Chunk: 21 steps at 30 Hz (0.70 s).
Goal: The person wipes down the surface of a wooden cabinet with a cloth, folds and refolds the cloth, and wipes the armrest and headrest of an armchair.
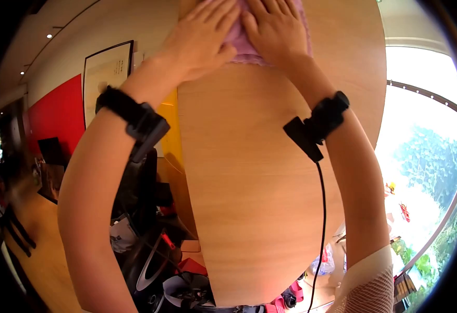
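Observation:
A pink cloth with a ruffled edge (246,47) lies on a light wooden surface (249,172) at the top of the view. My left hand (202,39) rests over the cloth's left side, fingers stretched out and pointing up and away. Beside it, my right hand (278,31) presses flat on the cloth's right part, its fingers also extended. The far fingertips of both hands run up to the frame's upper edge, where the cloth's far end is cut off. Each wrist wears a black strap with a small device.
A black cable (323,208) hangs from the right wrist device over the wood. Below left are bags and a red-handled item (167,240). A bright window (421,130) stands to the right. A person (12,219) is at the far left, near a red panel (56,117).

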Available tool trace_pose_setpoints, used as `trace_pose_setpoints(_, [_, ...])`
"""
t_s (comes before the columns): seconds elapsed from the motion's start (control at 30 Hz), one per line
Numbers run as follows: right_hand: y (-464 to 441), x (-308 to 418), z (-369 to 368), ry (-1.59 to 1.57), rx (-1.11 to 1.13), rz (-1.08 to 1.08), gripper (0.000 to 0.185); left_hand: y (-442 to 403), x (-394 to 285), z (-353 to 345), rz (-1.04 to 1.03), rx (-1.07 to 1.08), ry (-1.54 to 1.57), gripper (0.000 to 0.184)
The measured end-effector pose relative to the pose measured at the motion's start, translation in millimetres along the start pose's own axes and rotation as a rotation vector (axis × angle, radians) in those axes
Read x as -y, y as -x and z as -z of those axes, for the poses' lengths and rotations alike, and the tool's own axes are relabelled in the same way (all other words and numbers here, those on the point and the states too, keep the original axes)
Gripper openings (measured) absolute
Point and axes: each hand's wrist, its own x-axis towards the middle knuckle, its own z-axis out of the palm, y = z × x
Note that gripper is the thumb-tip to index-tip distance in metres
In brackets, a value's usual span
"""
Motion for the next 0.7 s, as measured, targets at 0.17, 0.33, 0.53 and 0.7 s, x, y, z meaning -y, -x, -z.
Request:
trace_pose_setpoints(0.17, [-16,41,-22,-0.065,-0.068,-0.037,0.049,35,27,4,0.032,0.040,-0.145,0.074])
trace_pose_setpoints(0.33, [21,72,-4,-0.127,0.045,-0.076,0.052,82,-7,-6,0.093,-0.048,0.088,0.068])
trace_pose_setpoints(0.53, [158,160,73,-0.202,0.456,-0.142,0.055,214,-155,8,0.248,0.181,0.339,0.071])
trace_pose_setpoints(0.7, [217,170,105,-0.313,0.624,-0.068,0.056,254,-198,12,0.157,0.271,0.425,0.073])
